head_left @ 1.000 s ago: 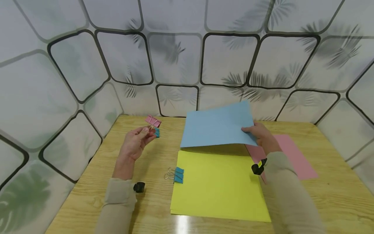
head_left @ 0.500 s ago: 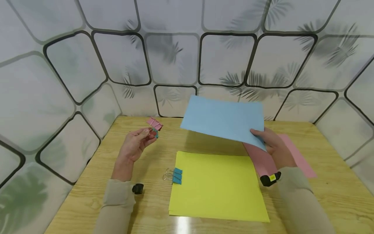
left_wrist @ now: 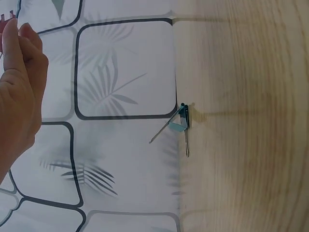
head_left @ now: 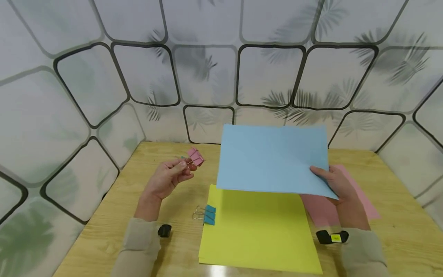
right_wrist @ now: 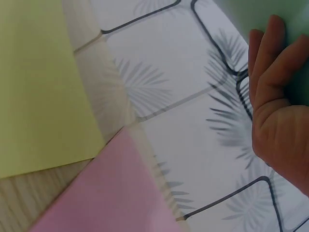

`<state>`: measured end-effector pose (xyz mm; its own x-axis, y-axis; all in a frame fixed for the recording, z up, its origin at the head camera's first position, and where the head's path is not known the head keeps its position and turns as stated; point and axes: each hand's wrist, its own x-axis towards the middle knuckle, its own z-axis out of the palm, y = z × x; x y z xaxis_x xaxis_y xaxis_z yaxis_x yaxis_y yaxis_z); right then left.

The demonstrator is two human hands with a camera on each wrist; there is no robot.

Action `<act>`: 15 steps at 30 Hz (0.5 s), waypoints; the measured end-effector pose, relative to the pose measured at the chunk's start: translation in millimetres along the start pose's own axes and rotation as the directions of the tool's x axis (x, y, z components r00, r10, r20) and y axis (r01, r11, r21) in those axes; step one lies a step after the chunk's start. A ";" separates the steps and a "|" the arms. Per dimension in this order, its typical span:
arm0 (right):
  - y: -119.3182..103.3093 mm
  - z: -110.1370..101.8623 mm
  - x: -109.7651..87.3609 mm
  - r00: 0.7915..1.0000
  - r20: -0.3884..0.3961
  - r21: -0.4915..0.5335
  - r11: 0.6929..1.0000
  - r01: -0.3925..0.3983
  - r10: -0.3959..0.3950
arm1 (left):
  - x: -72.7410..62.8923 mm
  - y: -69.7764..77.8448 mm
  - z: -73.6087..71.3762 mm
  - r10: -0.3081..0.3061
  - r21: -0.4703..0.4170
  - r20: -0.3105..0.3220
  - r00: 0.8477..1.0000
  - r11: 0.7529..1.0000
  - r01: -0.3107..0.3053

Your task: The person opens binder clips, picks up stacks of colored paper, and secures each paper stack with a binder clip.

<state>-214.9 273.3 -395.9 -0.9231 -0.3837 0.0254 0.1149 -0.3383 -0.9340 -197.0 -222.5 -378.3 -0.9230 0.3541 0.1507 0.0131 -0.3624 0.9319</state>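
Observation:
My left hand (head_left: 167, 177) pinches a pink binder clip (head_left: 196, 157) between thumb and fingers. Behind those fingers a bit of a teal binder clip (head_left: 183, 157) shows; the left wrist view has this teal binder clip (left_wrist: 182, 121) apart from the hand, on the table near the wall. With the thumb on top, my right hand (head_left: 337, 184) grips a blue paper sheet (head_left: 271, 157) by its right edge, raised over the yellow paper (head_left: 259, 234). Another teal binder clip (head_left: 209, 214) bites the yellow paper's left edge. The blue sheet hides the yellow paper's far part.
Pink paper (head_left: 320, 211) lies to the right of the yellow paper, beneath the right hand. A wooden table (head_left: 114, 215) carries everything. A patterned wall covering (head_left: 207, 77) rises behind the table and along its left and right sides.
The blue sheet has lifted higher, swung level and shifted to the right with the right hand. My left hand has moved slightly right and nearer, turning the pink binder clip.

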 end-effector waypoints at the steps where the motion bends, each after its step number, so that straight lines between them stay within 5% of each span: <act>1: -1.7 1.2 -1.8 1.000 0.018 0.012 1.000 0.017 -0.018 | -0.6 -0.3 0.5 -0.006 -0.003 0.013 1.000 1.000 0.006; 7: -12.0 6.3 -8.3 0.997 0.060 0.018 0.999 0.041 -0.042 | -0.6 0.8 5.7 -0.058 0.016 0.054 0.997 0.998 0.057; 15: -13.3 5.7 -6.3 1.000 -0.001 -0.114 0.994 -0.006 0.006 | 2.5 -1.0 14.5 -0.179 0.143 0.040 0.983 0.975 0.172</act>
<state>-208.5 275.3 -381.6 -0.9230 -0.3843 0.0198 0.0777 -0.2364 -0.9685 -193.7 -208.8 -374.0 -0.8943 0.4474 -0.0056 -0.0909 -0.1693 0.9814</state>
